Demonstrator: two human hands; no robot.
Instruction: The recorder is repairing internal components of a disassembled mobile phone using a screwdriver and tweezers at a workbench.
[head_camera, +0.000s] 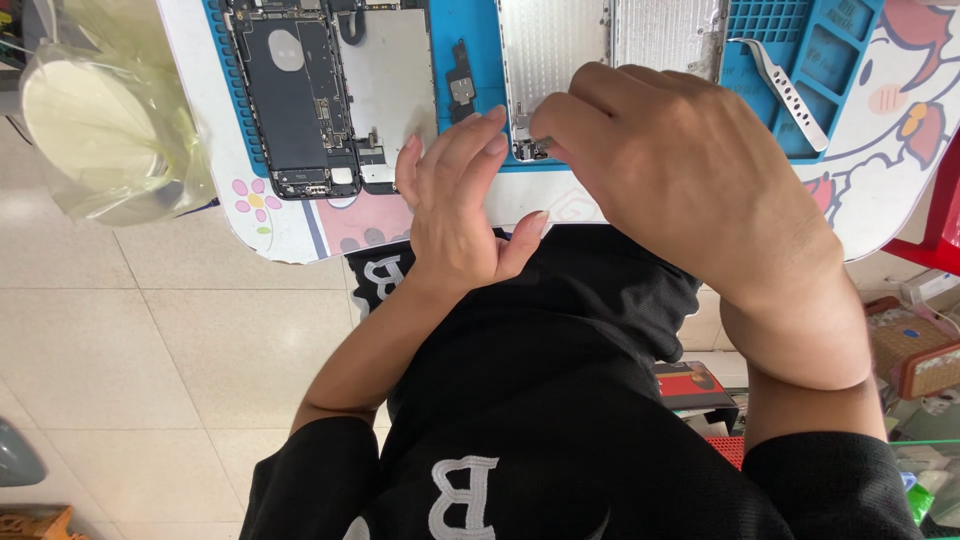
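Right hand (680, 170): my grip is pinched shut with fingertips on the lower end of the silver metal backplate (545, 50), at the small connector part (530, 150) there. I can't tell if anything else sits between the fingertips; they hide the contact spot.

Left hand (455, 205): released, fingers extended and together, tips just left of that same lower end of the plate, touching or nearly touching it. It grasps nothing.

Backplate lies flat on the blue work mat (470, 30), its lower end at the mat's near edge, close to the desk's (880, 190) near edge. So the plate runs from my fingertips toward the far side.

A second silver plate (670, 35) sits just beside it on the right, partly behind my right hand.

Small dark flex part (461, 80) lies on the mat between the backplate and the opened phone body (300, 95) to the left.

Metal tweezers (785, 90) lie in the mat's tray section toward the right edge, well apart from both hands.

Clear plastic bag (110, 120) hangs off the desk's left edge.
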